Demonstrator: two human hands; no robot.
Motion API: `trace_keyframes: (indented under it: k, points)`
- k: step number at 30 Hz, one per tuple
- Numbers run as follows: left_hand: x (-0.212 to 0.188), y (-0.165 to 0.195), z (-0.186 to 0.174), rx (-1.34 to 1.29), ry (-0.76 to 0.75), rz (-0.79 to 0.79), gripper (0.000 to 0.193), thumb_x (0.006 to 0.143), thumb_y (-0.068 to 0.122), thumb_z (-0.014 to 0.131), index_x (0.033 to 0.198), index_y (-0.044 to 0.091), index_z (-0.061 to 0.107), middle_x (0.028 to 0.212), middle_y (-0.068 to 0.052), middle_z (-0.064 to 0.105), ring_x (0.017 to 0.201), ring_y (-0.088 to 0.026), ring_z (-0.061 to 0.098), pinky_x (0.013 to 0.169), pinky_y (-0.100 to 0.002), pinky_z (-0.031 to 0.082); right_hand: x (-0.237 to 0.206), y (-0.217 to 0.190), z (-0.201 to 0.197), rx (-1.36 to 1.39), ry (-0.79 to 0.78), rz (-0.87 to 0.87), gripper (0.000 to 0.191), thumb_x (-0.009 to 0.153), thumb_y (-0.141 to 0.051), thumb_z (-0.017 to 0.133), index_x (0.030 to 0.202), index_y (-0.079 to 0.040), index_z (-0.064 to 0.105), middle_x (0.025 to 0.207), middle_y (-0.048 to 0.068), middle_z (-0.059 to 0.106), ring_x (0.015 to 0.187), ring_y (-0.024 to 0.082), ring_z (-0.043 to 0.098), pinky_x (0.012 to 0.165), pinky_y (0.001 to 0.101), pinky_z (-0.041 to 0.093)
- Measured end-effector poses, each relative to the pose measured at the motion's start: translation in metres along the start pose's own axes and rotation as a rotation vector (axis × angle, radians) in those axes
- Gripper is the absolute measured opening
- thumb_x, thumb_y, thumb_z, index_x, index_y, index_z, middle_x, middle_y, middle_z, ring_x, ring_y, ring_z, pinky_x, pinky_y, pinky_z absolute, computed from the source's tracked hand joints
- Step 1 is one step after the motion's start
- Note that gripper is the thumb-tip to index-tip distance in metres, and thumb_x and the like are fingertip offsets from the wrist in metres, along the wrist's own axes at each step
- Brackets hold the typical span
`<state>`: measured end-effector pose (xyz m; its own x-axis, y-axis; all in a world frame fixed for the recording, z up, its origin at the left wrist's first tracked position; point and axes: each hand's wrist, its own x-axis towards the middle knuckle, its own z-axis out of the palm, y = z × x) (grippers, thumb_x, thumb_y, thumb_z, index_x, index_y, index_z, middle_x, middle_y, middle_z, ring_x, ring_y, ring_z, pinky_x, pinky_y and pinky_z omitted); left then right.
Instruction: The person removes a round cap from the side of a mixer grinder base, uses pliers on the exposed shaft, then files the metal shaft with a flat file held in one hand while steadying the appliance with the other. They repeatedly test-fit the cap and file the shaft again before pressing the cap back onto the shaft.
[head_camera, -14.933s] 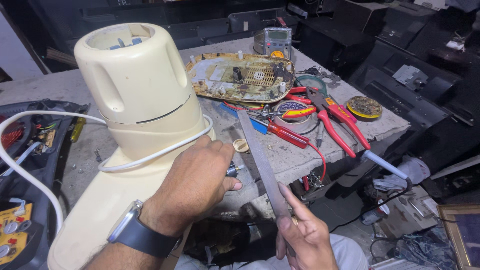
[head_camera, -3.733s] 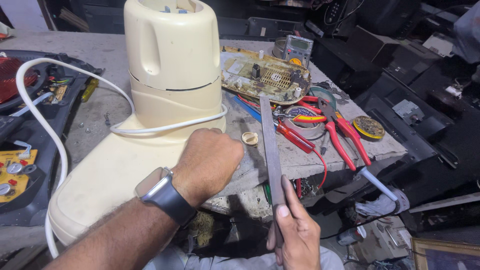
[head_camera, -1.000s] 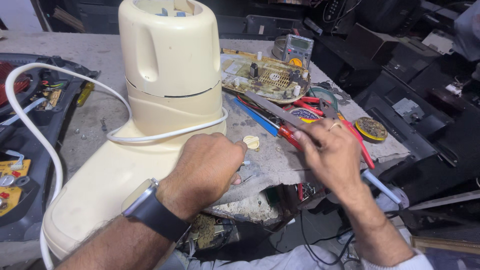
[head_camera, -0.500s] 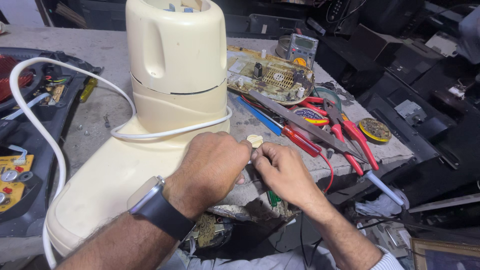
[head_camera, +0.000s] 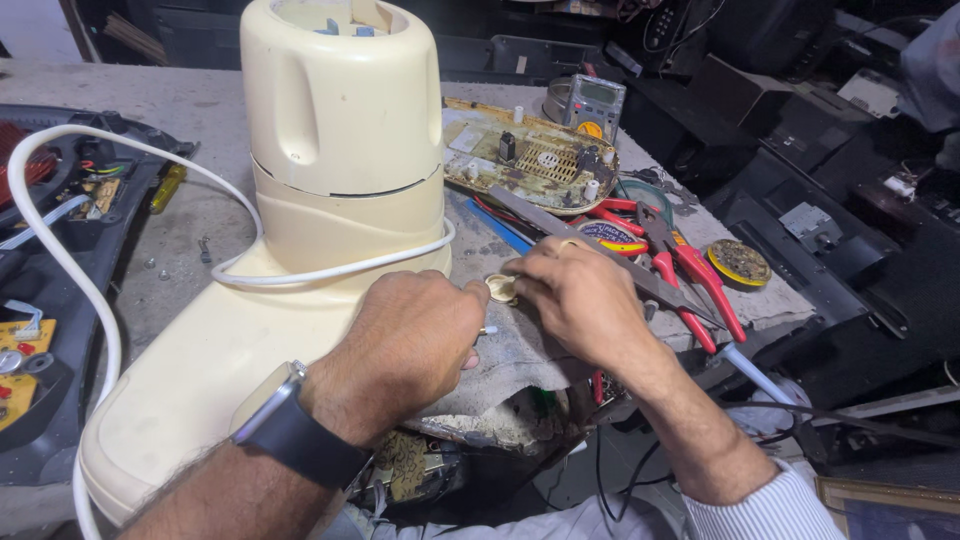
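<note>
A cream-coloured appliance body (head_camera: 330, 190) lies on the workbench with a white cord (head_camera: 330, 272) looped around it. My left hand (head_camera: 405, 345), watch on the wrist, is closed beside the appliance's base, with a small pale rod tip (head_camera: 489, 330) showing at its fingers. My right hand (head_camera: 575, 300) is right next to it, fingertips pinching a small round brass-coloured part (head_camera: 500, 289) on the bench. A long flat metal file (head_camera: 600, 258) lies on the bench just behind my right hand.
Behind the hands lie a worn circuit board (head_camera: 530, 160), a grey multimeter (head_camera: 585, 105), red-handled pliers (head_camera: 690, 275), a blue tool (head_camera: 500, 228) and a round tin (head_camera: 738, 262). A dark opened device with wires (head_camera: 50, 250) sits at left. The bench edge drops off at right.
My right hand laid the file down on the bench, then came in close to my left hand and took hold of the small brass part. My left hand stayed put.
</note>
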<state>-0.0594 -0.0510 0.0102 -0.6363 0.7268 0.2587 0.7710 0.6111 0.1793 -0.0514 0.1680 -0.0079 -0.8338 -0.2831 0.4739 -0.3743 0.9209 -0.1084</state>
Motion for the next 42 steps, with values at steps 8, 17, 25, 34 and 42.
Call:
trace_keyframes:
  k: [8, 17, 25, 34, 42]
  points:
    - [0.002, 0.002, 0.001, 0.014, -0.042, -0.028, 0.030, 0.076, 0.029, 0.081, 0.089, 0.003, 0.072, 0.080, -0.019, 0.070, 0.091, -0.038, 0.068, 0.077, -0.050, 0.053, 0.027, 0.010, 0.011, -0.055, -0.152, -0.094, 0.016, 0.089, -0.016, 0.070, 0.104, -0.012, 0.074, 0.098, 0.008, 0.068, 0.093, 0.031, 0.067, 0.076, 0.0448, 0.054]
    - [-0.001, -0.002, -0.004, -0.057, 0.006, -0.044, 0.023, 0.078, 0.023, 0.079, 0.088, 0.003, 0.070, 0.076, -0.017, 0.071, 0.082, -0.037, 0.070, 0.071, -0.050, 0.053, -0.022, 0.019, 0.022, 1.274, -0.275, 0.365, 0.019, 0.103, -0.012, 0.060, 0.115, 0.003, 0.061, 0.093, 0.008, 0.069, 0.077, 0.012, 0.066, 0.068, 0.0258, 0.056]
    - [-0.001, -0.008, 0.007, -0.045, 0.084, 0.016, 0.010, 0.075, 0.018, 0.078, 0.077, 0.009, 0.075, 0.074, -0.015, 0.072, 0.077, -0.035, 0.072, 0.065, -0.049, 0.055, -0.019, 0.023, 0.034, 1.270, -0.309, 0.417, 0.022, 0.100, -0.009, 0.059, 0.117, 0.005, 0.062, 0.102, 0.012, 0.073, 0.089, 0.015, 0.072, 0.079, 0.0298, 0.060]
    - [-0.003, -0.014, 0.018, -0.086, 0.156, 0.067, 0.009, 0.069, 0.017, 0.078, 0.076, 0.012, 0.076, 0.075, -0.013, 0.073, 0.077, -0.033, 0.073, 0.063, -0.048, 0.055, -0.021, 0.028, 0.038, 1.287, -0.306, 0.462, 0.021, 0.098, -0.006, 0.062, 0.117, 0.004, 0.064, 0.106, 0.010, 0.071, 0.093, 0.015, 0.070, 0.083, 0.0312, 0.060]
    - [-0.002, -0.012, 0.021, -0.027, 0.205, 0.062, 0.007, 0.077, 0.018, 0.074, 0.081, 0.012, 0.076, 0.078, -0.012, 0.074, 0.079, -0.033, 0.074, 0.064, -0.048, 0.056, -0.015, 0.033, 0.035, 1.373, -0.411, 0.473, 0.022, 0.099, -0.007, 0.065, 0.117, 0.005, 0.064, 0.106, 0.010, 0.072, 0.095, 0.015, 0.071, 0.085, 0.0304, 0.060]
